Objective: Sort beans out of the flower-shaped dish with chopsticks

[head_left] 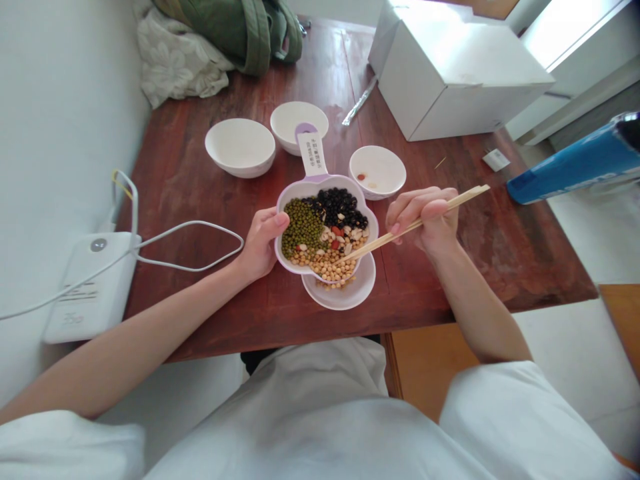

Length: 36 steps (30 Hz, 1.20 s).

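The wooden counter [210, 187] is carrying everything, w/ a big white box [450, 73] sitting at the far right and a green bag [245, 30] on a floral cloth [170, 63] lying at the far left corner. A white device [87, 287] w/ a cable is hanging over the left edge. Near the front edge, the flower-shaped bowl [300, 195] is sitting tilted over a small white bowl [345, 293], which is catching some yellow beans. Inside are green beans [300, 227], black beans [337, 203] and yellow beans [327, 267], approx. in separate patches. The left hand [260, 243] is holding the bowl's left rim, its grip closed on it w/ the thumb on top. The right hand [425, 217] is gripping a pair of chopsticks [415, 225], tips touching the yellow beans. Three more white bowls [240, 147] are standing behind, one w/ a few beans.
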Available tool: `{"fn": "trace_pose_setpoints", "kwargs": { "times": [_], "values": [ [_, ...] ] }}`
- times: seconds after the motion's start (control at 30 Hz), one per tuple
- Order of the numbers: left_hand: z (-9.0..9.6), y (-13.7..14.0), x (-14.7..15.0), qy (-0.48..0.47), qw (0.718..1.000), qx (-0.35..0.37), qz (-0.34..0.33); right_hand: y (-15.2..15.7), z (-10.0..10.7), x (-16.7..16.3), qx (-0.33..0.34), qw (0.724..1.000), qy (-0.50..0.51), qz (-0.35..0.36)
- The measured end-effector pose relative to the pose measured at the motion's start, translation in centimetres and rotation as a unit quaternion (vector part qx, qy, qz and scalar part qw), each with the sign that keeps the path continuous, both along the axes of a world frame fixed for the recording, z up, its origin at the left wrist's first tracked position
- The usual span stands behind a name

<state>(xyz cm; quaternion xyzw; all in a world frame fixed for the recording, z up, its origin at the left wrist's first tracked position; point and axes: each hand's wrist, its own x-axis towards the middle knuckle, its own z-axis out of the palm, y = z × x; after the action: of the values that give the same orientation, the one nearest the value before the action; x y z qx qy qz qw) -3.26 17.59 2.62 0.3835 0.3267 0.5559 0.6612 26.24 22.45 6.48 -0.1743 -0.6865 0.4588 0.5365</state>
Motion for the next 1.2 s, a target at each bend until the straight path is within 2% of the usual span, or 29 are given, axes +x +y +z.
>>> {"fn": "trace_pose_setpoints", "kwargs": {
  "times": [1.2],
  "values": [
    [-0.1,0.07,0.02,0.01,1.0,0.017,0.007,-0.16,0.3,-0.26,0.012,1.0,0.017,-0.01]
  ]
}}
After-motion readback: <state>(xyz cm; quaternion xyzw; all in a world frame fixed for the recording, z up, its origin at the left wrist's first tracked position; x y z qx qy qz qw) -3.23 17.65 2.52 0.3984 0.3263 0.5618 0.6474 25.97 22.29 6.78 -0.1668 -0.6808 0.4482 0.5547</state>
